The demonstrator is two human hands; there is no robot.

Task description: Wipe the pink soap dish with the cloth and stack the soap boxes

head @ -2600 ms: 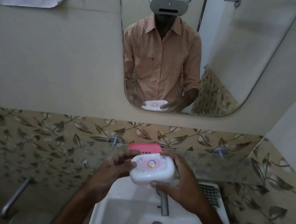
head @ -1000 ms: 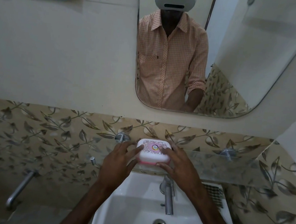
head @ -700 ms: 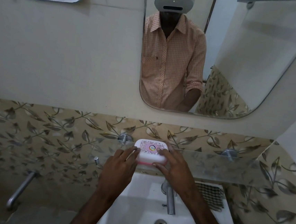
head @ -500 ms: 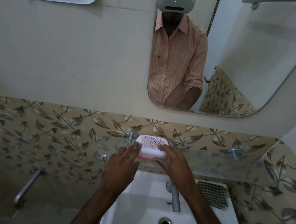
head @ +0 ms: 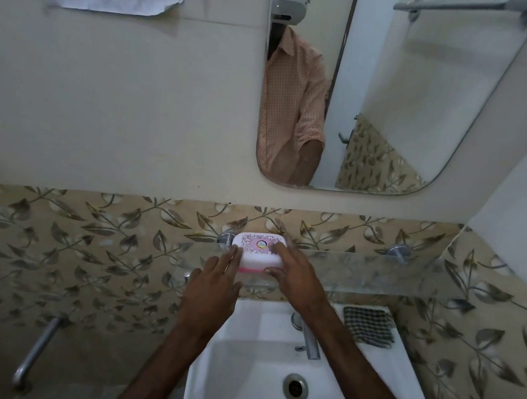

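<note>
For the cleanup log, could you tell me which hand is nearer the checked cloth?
Right. The right hand grips the soap box, left of the checked cloth; the left hand is further left.

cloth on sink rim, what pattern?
Dark-and-white check on the cloth; the head view shows it.

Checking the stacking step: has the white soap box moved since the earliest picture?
Yes. The white soap box, then held over the sink, now sits back on the glass shelf by the wall, atop pink.
</note>
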